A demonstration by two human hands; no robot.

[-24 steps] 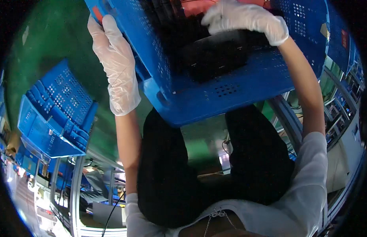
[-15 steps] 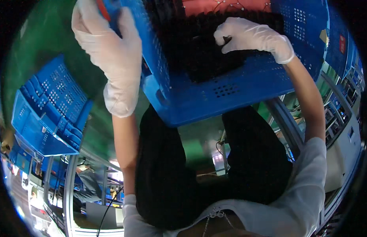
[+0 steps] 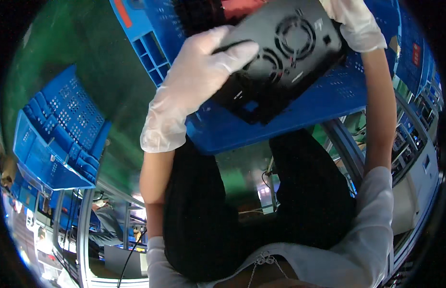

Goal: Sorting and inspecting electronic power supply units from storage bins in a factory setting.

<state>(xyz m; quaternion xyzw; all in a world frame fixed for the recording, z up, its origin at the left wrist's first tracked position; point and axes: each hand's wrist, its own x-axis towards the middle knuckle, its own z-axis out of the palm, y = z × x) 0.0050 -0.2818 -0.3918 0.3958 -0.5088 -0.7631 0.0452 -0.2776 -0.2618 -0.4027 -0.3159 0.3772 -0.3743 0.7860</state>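
Note:
A black plastic housing panel (image 3: 307, 60) with two ring-shaped slotted vents is held tilted over a blue plastic crate (image 3: 223, 139). My gloved left hand (image 3: 203, 65) grips its left edge, thumb lying on the upper face and the other fingers mostly hidden. At its far right corner is my gloved right hand (image 3: 357, 24), closed on the edge with the fingertips out of sight. Behind the panel, more dark parts (image 3: 196, 14) and a red sheet (image 3: 242, 7) show inside the crate.
A blue perforated bin (image 3: 64, 134) with ribbed dividers stands on the left. Metal frame posts (image 3: 83, 230) rise at lower left, and a metal rail (image 3: 345, 144) runs beside my right leg. Another blue crate (image 3: 412, 53) is at the far right. Green floor (image 3: 50, 48) lies beyond.
My left hand has left the crate's left side, moving right and nearer onto the panel. My right hand has moved up and right. The black panel has been lifted out of the dark parts.

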